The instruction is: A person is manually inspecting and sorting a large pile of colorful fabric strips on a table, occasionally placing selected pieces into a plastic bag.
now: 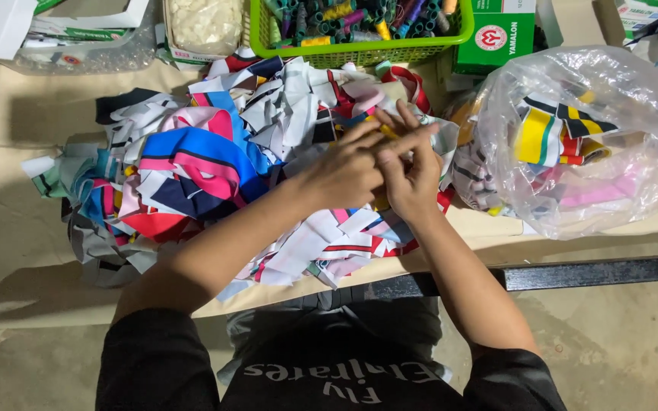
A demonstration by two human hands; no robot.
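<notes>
Above fabric scraps [192, 175], both hands' fingers [390, 141] pinching small yellow piece [387, 131], axis unclear

A green plastic basket [359, 47] of coloured thread spools [344, 17] stands at the far edge of the tabletop [9, 228]. Right of it is a green and white carton [494, 34]. A clear plastic bag [588, 137] of striped strips sits right. A clear tub [78, 38], perhaps holding paper, lies far left.

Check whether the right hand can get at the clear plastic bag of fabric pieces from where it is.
Probably yes: the right hand is beside the clear plastic bag, with nothing between them.
</notes>
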